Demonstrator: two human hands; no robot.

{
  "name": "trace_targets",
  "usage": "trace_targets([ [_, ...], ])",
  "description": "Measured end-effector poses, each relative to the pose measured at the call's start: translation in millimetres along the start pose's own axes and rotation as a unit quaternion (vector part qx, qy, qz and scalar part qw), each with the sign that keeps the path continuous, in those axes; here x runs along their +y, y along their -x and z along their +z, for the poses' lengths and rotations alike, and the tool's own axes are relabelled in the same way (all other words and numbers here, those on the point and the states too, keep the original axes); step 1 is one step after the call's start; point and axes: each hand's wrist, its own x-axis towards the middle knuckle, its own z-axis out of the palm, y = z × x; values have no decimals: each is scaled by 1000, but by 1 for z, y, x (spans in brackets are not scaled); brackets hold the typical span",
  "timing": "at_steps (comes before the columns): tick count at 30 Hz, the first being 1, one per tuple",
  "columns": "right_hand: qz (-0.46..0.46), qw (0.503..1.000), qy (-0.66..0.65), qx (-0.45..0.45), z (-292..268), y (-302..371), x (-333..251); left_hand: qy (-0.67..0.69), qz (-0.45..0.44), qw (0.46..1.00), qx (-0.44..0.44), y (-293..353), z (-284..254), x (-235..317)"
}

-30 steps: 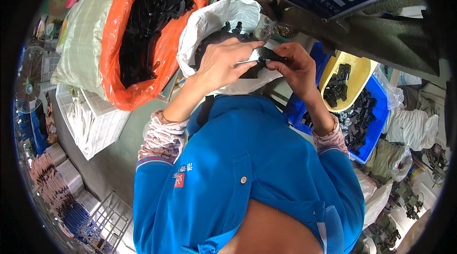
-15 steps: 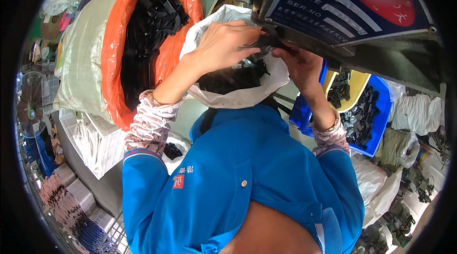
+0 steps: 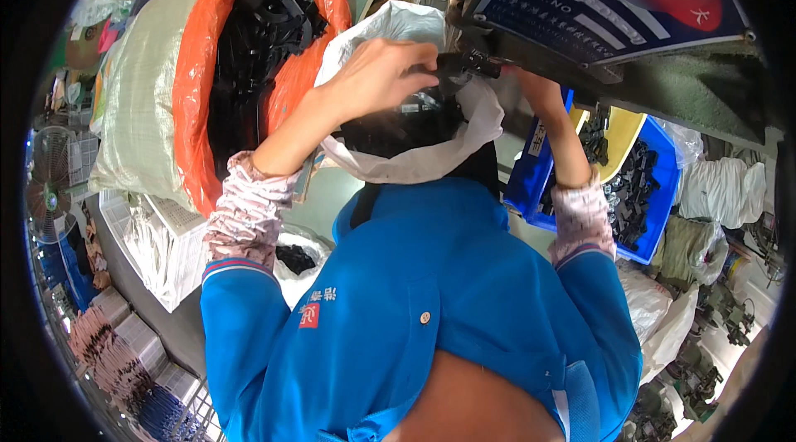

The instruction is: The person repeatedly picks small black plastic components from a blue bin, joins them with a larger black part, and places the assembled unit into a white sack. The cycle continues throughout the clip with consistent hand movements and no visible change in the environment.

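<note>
My left hand (image 3: 388,75) is over the mouth of a white bag (image 3: 406,167). Its thumb and bent fingers close on the near end of a black plastic part (image 3: 474,66), which lies against the lower edge of a dark machine (image 3: 663,94). My right hand (image 3: 537,89) reaches up beneath that machine on the right side of the part. Its fingers are mostly hidden in shadow, so their grip does not show. Inside the white bag lie dark pieces (image 3: 398,127), partly blurred.
Left of the bag stands a woven sack with an orange liner (image 3: 195,102), full of black strips (image 3: 269,44). At right, a blue bin (image 3: 659,214) and a yellow tray (image 3: 626,131) hold small black parts. A white basket (image 3: 178,251) and a fan (image 3: 54,185) are farther left.
My left hand has drawn back slightly to the left. My right hand has gone further up under the machine, hiding its fingers. The view has shifted a little.
</note>
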Motion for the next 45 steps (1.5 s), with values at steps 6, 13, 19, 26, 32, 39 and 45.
trace_targets([
  [6, -118, 968, 215, 52, 38, -41, 60, 17, 20, 1000, 7, -2, 0, -4],
  [13, -167, 951, 253, 64, 51, -41, 80, 8, -12, 1000, 2, 5, -1, -3],
  [19, -208, 937, 269, 83, 38, -38, 119, -23, 41, 990, 133, 16, 31, 7],
  [26, -198, 895, 399, 30, 34, -47, 149, -116, -88, 965, 217, 131, 34, -39],
  [32, 167, 962, -217, 8, 26, -45, 111, -252, -362, 897, 39, 289, 6, -136],
  [39, 69, 886, -458, 30, 10, 26, -55, 80, -337, 797, 495, 261, -46, -91],
  [45, -16, 909, -414, 51, 24, 22, -64, 480, -193, 651, 555, 232, -27, -62],
])
